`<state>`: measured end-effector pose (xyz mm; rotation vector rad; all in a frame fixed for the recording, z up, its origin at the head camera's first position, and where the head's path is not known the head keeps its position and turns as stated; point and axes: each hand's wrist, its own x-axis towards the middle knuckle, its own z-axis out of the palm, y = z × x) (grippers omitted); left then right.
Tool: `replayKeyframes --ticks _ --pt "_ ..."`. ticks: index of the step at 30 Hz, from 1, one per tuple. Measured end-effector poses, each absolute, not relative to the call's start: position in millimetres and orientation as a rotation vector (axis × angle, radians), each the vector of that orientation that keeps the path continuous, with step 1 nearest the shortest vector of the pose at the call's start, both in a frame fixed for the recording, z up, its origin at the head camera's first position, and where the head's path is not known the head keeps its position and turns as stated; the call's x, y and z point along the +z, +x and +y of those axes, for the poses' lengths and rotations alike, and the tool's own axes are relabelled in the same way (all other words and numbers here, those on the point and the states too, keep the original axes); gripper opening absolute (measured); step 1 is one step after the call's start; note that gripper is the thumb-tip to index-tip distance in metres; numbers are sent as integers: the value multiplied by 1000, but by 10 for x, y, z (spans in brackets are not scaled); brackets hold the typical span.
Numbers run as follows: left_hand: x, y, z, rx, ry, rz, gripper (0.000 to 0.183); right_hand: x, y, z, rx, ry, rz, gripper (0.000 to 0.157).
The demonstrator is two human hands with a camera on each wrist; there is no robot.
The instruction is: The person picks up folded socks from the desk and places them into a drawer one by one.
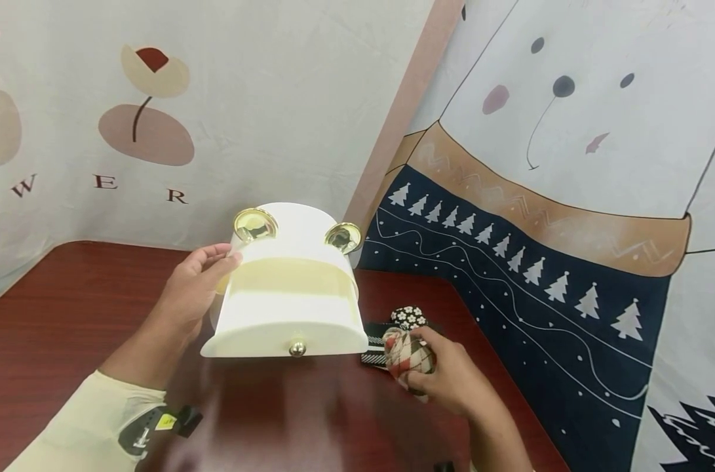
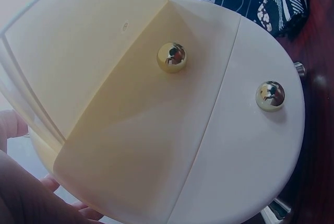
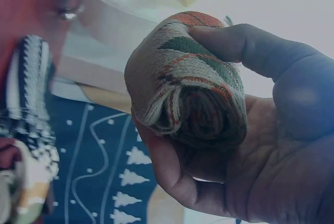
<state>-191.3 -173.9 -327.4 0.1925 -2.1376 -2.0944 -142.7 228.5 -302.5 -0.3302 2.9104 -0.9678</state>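
Note:
My left hand (image 1: 186,292) grips the left edge of a white rounded box (image 1: 292,301), thumb on the near side. The box has a flared lower edge, a small metallic ball knob (image 1: 297,349) and two gold round fittings (image 1: 255,225) up top. In the left wrist view, a raised panel (image 2: 88,51) stands beside a rounded white face with two shiny ball knobs (image 2: 172,57). Over at the right, my right hand (image 1: 457,380) holds a rolled argyle sock (image 3: 188,78) in cream, green and orange-red between thumb and fingers.
Beside the held sock lie a black rolled sock with white flowers (image 1: 409,317) and a black-and-white striped sock (image 1: 375,347). The reddish-brown table (image 1: 86,301) meets printed fabric (image 1: 298,78) at the back and right. A dark band (image 1: 141,432) circles my left sleeve.

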Motion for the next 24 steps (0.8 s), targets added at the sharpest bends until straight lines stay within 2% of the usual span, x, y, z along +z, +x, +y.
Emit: replayKeyframes --ticks 12,24 --pt "-3279 -1912 -1751 -2081 193 -2148 66 -2633 -1414 2178 -932 -385 3020 55" --pt "-3274 -1922 -1738 -2088 180 -2147 65 -2404 -1438 1947 -997 -454 3085 61"
